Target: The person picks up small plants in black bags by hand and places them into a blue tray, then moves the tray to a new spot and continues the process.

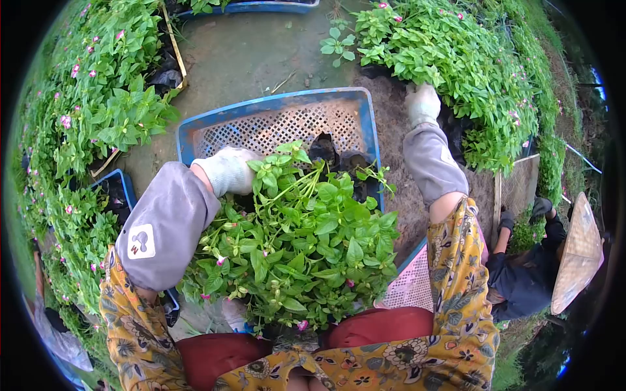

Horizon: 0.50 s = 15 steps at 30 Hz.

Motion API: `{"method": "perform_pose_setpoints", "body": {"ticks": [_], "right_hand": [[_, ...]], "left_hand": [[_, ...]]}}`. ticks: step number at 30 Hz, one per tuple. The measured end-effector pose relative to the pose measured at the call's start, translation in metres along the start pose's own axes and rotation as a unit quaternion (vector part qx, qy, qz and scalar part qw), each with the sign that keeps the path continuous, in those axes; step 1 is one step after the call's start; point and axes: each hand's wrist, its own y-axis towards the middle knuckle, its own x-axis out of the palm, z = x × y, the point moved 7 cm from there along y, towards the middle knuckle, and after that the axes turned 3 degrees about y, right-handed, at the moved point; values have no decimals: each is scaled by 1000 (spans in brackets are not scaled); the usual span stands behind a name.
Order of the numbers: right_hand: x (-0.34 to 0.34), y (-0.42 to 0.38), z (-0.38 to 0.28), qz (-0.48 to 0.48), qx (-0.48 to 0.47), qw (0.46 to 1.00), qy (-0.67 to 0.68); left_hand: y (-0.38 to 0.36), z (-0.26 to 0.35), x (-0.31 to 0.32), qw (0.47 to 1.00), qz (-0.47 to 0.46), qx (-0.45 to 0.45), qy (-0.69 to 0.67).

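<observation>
My left hand (231, 169), in a pale knit glove, is at the upper left of leafy flowering plants (293, 241) in the blue crate (274, 101). Leaves hide its fingers. Black plastic plant bags (323, 150) stand behind this foliage, in the crate. My right hand (422, 104), also gloved, reaches forward to the near edge of a dense block of flowering plants (450, 58). Its fingers look curled under the leaves, beside black bags. What they hold is hidden.
Rows of flowering plants (111, 117) line the left side. Another blue crate (261, 6) lies ahead. At right a person in a woven conical hat (579, 254) bends over plants. A pink crate (411, 283) is beside my knee.
</observation>
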Motion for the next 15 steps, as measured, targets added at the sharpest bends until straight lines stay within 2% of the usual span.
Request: {"method": "perform_pose_setpoints", "body": {"ticks": [2, 6, 10, 13, 14, 15], "right_hand": [[-11, -1, -5, -4, -20, 999, -32], [-3, -3, -26, -110, -51, 986, -114], [5, 4, -33, -114, -58, 986, -107], [20, 12, -28, -122, -96, 981, -116], [14, 7, -26, -82, -103, 989, -60], [9, 2, -17, -65, -71, 995, -11]], "left_hand": [[0, -11, 9, 998, -49, -47, 11], [-6, -6, 2, 999, 32, -20, -6], [-2, -14, 13, 996, -45, -71, -23], [-5, -10, 5, 998, 1, -48, -31], [-7, -8, 1, 998, 6, -51, -30], [-11, -8, -3, 998, 10, -53, -30]]}}
